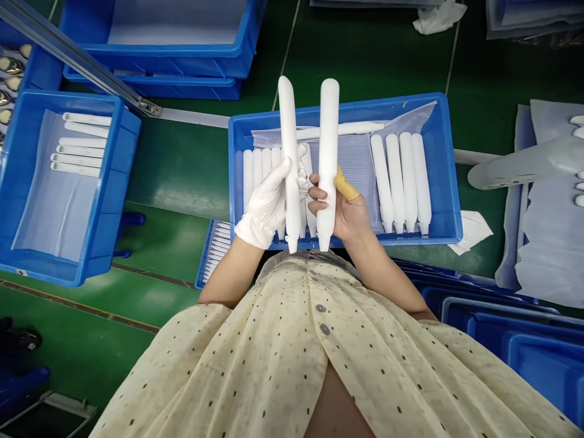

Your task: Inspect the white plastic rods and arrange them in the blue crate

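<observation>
Left of the blue crate (pixel 347 106): a second blue crate (pixel 68 98) holding white tubes (pixel 79 143).
Over the crate, left hand (pixel 264 207): white-gloved, clamped on a white tube (pixel 289 140).
Just beside it, right hand (pixel 347 213): yellow finger cot (pixel 347 184), clamped on another tube (pixel 328 140).
Inside the crate, right end: a row of tubes (pixel 396 182).

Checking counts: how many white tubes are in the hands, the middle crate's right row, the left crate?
White tube in left hand: 1
White tube in right hand: 1
White tubes, middle crate row: 4
White tubes, left crate: 6
Total: 12
</observation>
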`<action>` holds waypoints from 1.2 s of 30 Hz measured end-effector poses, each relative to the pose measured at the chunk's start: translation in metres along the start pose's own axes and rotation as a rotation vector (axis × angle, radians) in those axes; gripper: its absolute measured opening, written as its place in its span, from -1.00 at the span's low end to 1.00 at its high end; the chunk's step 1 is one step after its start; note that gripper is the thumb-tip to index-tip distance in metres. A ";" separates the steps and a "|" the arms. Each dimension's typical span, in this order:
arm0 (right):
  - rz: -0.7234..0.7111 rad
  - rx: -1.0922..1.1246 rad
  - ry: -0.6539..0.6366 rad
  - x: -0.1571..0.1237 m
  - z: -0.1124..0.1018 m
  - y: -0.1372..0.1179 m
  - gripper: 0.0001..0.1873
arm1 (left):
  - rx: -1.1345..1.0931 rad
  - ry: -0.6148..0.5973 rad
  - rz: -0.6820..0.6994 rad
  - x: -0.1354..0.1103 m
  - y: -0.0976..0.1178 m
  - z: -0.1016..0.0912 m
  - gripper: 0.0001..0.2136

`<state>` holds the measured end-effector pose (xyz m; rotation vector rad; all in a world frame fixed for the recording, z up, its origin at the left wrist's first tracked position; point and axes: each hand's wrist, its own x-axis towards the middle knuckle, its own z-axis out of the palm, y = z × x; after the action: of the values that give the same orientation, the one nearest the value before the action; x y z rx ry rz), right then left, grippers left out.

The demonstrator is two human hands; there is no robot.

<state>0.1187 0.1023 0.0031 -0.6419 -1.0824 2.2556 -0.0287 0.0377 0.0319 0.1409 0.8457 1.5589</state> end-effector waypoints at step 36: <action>-0.956 -1.144 0.419 -0.025 -0.019 0.031 -0.66 | 0.361 -0.366 0.326 0.018 -0.005 -0.002 -0.52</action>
<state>0.1405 0.0799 -0.0278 -0.7176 -1.8581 0.5480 -0.0295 0.0532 0.0208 0.8353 0.8295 1.5971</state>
